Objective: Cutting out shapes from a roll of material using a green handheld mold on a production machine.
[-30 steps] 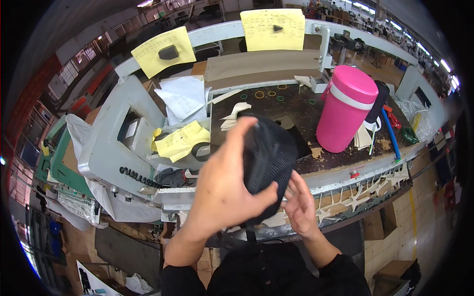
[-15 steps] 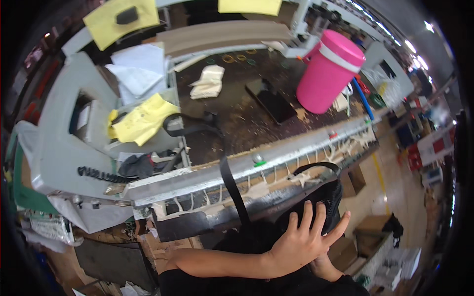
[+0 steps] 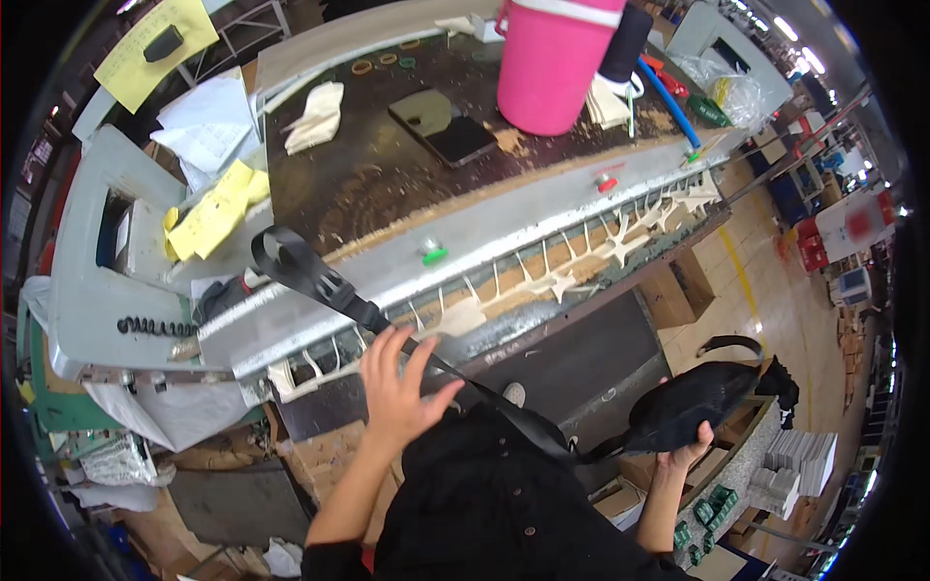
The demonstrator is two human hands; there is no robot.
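My right hand (image 3: 686,451) grips the underside of a black waist bag (image 3: 678,411), holding it out to the right, above the floor. From the bag a black strap (image 3: 523,424) runs leftward across my front. Its far end, with a plastic buckle (image 3: 336,292), loops up past the front edge of the machine table. Beside this strap my left hand (image 3: 395,389) is raised, palm down and fingers apart. Its fingertips are at the strap just below the buckle; whether they touch it I cannot tell.
On the dark table (image 3: 349,198) lie a phone (image 3: 443,127), a pink jug (image 3: 554,73) and a folded cloth (image 3: 316,118). A green button (image 3: 433,254) and a red button (image 3: 606,183) sit on its grey front rail. Cardboard boxes (image 3: 675,290) stand on the floor at the right.
My left hand has left the bag and moved left to the strap. The bag has swung right in my right hand, and my view has shifted.
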